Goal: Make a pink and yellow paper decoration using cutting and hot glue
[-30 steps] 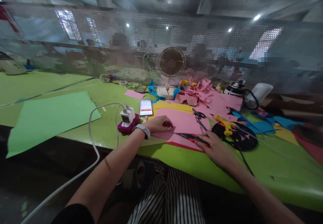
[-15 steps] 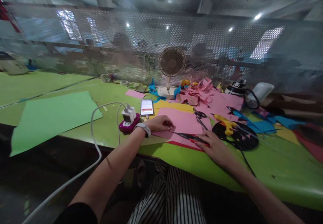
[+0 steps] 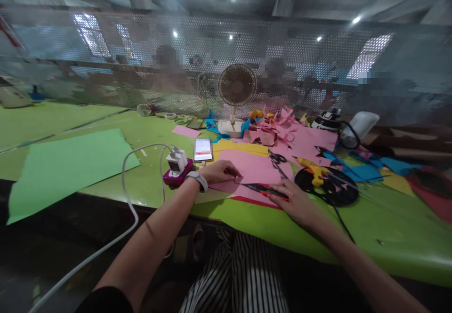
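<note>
My left hand (image 3: 221, 171), with a white watch on the wrist, rests on the left part of a pink paper sheet (image 3: 254, 169), its fingers curled against the sheet's edge. My right hand (image 3: 294, 200) lies flat on the table's front part, fingers stretched over a red and black cutter (image 3: 264, 190) that sits on the pink sheet's near edge. Black scissors (image 3: 277, 160) lie just beyond on the sheet.
A phone (image 3: 203, 149) and a charger on a magenta power block (image 3: 176, 169) with a white cable lie left of my hand. A large green sheet (image 3: 67, 162), a small fan (image 3: 236, 92), pink scraps (image 3: 282, 129), a yellow glue gun (image 3: 312, 169) and a black disc (image 3: 328, 188) lie around. A mesh screen stands behind.
My left hand has slid slightly left along the pink sheet and its corner looks lifted. The camera has shifted a little; my right hand stays on the cutter.
</note>
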The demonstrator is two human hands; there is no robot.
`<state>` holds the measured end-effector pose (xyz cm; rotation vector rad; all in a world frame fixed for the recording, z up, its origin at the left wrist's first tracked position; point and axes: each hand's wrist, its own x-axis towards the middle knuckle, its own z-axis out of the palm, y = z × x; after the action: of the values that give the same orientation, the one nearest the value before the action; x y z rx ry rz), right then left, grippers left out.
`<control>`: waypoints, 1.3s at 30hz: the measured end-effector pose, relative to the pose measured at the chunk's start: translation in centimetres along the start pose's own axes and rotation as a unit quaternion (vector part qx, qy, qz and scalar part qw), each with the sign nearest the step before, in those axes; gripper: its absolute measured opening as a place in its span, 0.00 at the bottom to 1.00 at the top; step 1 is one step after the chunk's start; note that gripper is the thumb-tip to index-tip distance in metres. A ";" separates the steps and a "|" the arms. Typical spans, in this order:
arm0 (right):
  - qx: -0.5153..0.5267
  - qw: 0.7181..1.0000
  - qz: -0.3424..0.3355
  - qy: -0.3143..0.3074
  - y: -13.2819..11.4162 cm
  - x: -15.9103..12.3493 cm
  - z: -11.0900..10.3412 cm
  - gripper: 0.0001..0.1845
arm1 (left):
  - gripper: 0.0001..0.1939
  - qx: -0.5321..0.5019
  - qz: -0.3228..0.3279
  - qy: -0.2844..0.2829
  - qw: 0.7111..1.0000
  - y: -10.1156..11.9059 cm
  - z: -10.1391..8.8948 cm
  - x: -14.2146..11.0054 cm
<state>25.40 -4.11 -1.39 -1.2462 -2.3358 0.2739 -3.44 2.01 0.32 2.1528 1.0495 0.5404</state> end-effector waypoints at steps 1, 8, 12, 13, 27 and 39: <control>0.005 1.000 0.000 -0.005 0.0 0.0 -0.1 0.19 | 0.13 0.000 -0.001 0.000 1.000 0.0 0.0 0.0; 0.024 0.999 0.006 -0.027 -0.2 0.0 -0.5 0.20 | 0.12 0.004 -0.011 0.000 1.000 0.5 0.0 0.1; 0.024 1.000 0.018 -0.003 -0.1 0.0 -0.1 0.19 | 0.12 0.010 -0.009 0.001 1.000 0.8 0.0 0.0; 0.022 0.999 0.023 0.002 -0.1 0.0 0.0 0.18 | 0.12 0.010 -0.008 0.002 1.000 0.9 0.0 -0.1; 0.016 0.999 0.028 -0.006 -0.3 -0.2 -0.3 0.17 | 0.12 -0.009 0.014 -0.003 1.000 0.1 0.4 -0.2; 0.028 0.999 0.014 -0.009 -0.1 -0.4 -0.4 0.18 | 0.14 -0.002 0.013 -0.023 1.000 0.2 0.1 0.0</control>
<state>25.68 -4.55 -1.12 -1.2557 -2.3108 0.3573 -3.27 1.84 0.40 2.1689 0.9954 0.5011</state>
